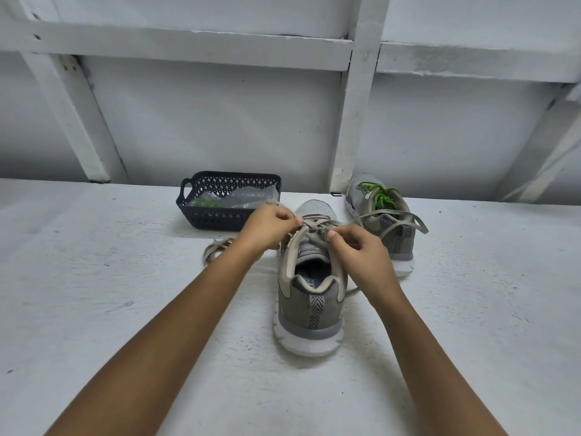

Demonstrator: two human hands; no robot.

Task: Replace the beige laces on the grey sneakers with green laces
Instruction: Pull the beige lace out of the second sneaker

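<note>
A grey sneaker (309, 305) stands in front of me, heel toward me, with a beige lace (314, 226) crossing its eyelets. My left hand (267, 226) pinches that lace at the left side of the tongue. My right hand (356, 250) pinches it at the right side; a loose end (408, 215) trails right over the second sneaker. The second grey sneaker (382, 215) stands behind on the right and wears a green lace (382, 196). A removed beige lace (217, 248) lies bunched on the surface under my left forearm.
A dark perforated basket (201, 212) sits behind at the left, holding a clear bag (248, 196) and green laces (207, 202). The work surface (125, 294) is white and rough. A white wall with framing beams (355, 105) rises just behind the shoes.
</note>
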